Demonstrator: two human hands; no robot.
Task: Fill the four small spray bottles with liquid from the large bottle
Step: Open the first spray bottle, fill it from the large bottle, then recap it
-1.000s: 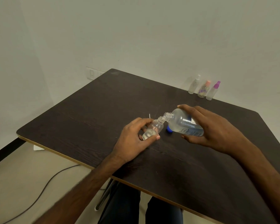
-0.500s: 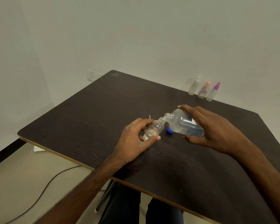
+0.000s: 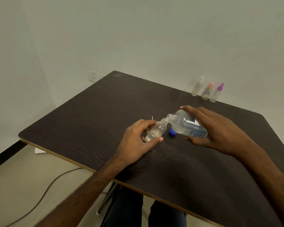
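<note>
My left hand [image 3: 136, 140] grips a small clear bottle [image 3: 156, 131] with no spray top, tilted with its open neck up and to the right; some liquid lies in its lower part. My right hand [image 3: 215, 130] holds the large clear bottle [image 3: 187, 126] tipped almost flat, its open mouth touching the small bottle's neck. A blue cap [image 3: 172, 132] lies on the table under the large bottle. Three small spray bottles stand at the table's far edge: one with a clear top [image 3: 197, 87], one with a pink top [image 3: 207, 91], one with a purple top [image 3: 216, 93].
The dark wooden table [image 3: 105, 112] fills the middle of the view, against a pale wall. A thin white stick [image 3: 152, 118] pokes up behind my left hand. A cable [image 3: 44, 194] runs across the floor at the left. My legs show below the near edge.
Both hands and both bottles stay in nearly the same place, mouth to mouth. The view has shifted slightly.
</note>
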